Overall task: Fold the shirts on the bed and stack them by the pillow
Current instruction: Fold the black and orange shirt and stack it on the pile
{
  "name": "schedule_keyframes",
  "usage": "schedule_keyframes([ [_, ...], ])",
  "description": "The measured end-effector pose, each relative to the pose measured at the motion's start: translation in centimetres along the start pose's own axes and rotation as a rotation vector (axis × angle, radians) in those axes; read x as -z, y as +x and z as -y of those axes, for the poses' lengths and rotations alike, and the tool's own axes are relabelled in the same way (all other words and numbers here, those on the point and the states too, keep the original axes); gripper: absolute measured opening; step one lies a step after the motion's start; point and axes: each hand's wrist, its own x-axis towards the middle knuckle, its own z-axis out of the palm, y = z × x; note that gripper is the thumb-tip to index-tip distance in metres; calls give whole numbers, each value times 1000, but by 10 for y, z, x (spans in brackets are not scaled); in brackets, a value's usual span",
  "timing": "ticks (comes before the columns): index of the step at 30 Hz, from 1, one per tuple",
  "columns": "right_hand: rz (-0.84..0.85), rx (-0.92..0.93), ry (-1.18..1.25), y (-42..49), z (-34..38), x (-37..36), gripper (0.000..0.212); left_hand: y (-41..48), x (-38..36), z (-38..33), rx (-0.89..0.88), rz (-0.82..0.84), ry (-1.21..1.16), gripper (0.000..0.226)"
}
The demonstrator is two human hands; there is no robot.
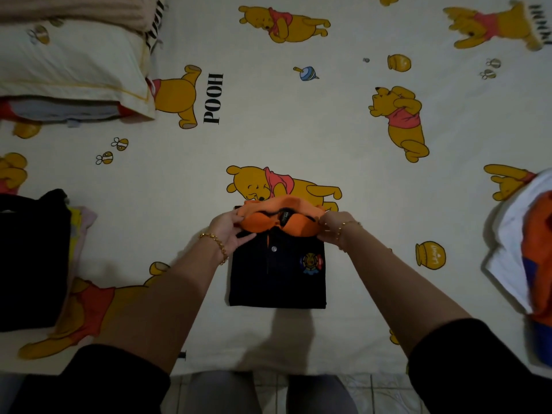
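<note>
Polo shirt (277,282) at 6 o'clock: collar label (286,216) and chest badge (312,262) too small to read. Left hand (231,231) and right hand (333,227) pinch the orange collar (298,227), fingertips partly tucked under it.
3 o'clock: clothes pile (513,249) cut by right edge.
9 o'clock: black garment (33,261) cut by left edge, with yellow and pink pieces (80,222) mostly buried under it.
10 o'clock: pillow (74,64) cut by left edge — folded stack (65,110) beneath mostly covered.
11 o'clock: beige blanket (74,7) cut by top edge.
</note>
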Motion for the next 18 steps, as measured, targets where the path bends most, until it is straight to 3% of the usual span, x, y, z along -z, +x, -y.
schedule_keyframes([
  [4, 62, -145, 4, -11, -5, -1, 14, -3, -7, 5, -43, -131, -30, 54],
  [7, 61, -110, 99, -11, -5, -3, 18, -1, -11, 5, 16, -234, -67, 50],
  [9, 13, -89, 281, -11, -5, -4, 17, -4, -13, 3, 103, -215, -82, 50],
  [11, 77, -66, 462, -14, -3, -6, 17, -5, -16, 0, 134, -155, -144, 43],
  [15, 251, -77, 779, -19, -2, -8, 31, -2, -15, -6, 66, -98, -256, 35],
  [18, 240, -126, 961, -17, -3, -13, 38, 1, -10, -5, 70, -34, -382, 24],
])
